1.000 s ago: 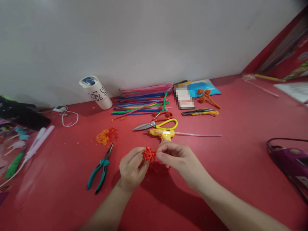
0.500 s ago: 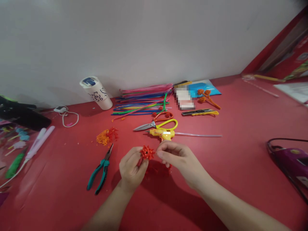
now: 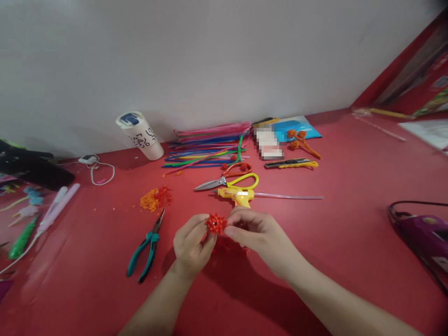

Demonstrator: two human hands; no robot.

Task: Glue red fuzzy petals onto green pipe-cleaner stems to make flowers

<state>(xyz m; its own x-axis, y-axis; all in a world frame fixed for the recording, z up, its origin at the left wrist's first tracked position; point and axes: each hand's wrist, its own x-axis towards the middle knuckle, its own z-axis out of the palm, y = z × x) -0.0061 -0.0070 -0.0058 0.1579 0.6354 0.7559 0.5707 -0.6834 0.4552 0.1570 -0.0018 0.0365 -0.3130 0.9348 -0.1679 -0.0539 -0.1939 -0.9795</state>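
Between my hands is a spiky red flower (image 3: pixel 216 224) with a small dark centre, facing up toward me. My left hand (image 3: pixel 192 242) is closed around its left side, thumb below and fingers behind. From the right, the thumb and forefinger of my right hand (image 3: pixel 257 231) are pinched together at the flower's right edge; whether they grip a petal tip or a small loose piece is hidden. Just beyond the hands lies a yellow glue gun (image 3: pixel 241 192) with a clear glue stick in its back. Red bits (image 3: pixel 224 245) lie on the table under the flower.
Teal-handled pliers (image 3: pixel 149 249) lie left of my hands, near orange and red clippings (image 3: pixel 154 199). Scissors (image 3: pixel 210 184) and a utility knife (image 3: pixel 289 163) are farther back. Pipe cleaners (image 3: pixel 210 144) and a white tumbler (image 3: pixel 142 135) stand along the wall. The red tabletop (image 3: pixel 332 252) spreads around.
The flower has tilted and shifted slightly right. My right fingertips have moved left, from just beside the flower to its edge. My left hand keeps its hold.
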